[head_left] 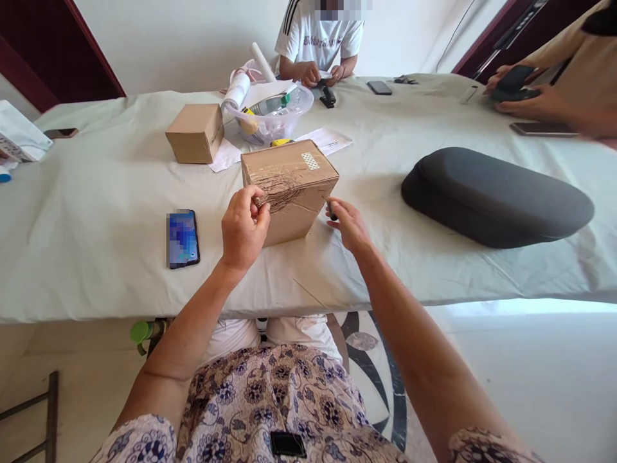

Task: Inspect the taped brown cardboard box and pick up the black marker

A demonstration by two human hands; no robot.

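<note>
A taped cardboard box [291, 222] stands on the cloth-covered table in front of me. Thin dark strands [284, 193], perhaps hair or fine wire, fan out over its near top edge. My left hand [245, 225] is closed, pinching the gathered end of these strands at the box's left front. Just off the box's right front corner, my right hand [351, 225] is closed around a small dark object [331, 209]. That object is mostly covered by the fingers, so its kind cannot be made out.
Left of the box lies a phone [183, 238]. Behind are a smaller cardboard box [195, 134] and a clear plastic basin [299, 108] holding a bottle and rolls. A large dark grey padded case [496, 196] lies right. Two other people work at the table's far and right sides.
</note>
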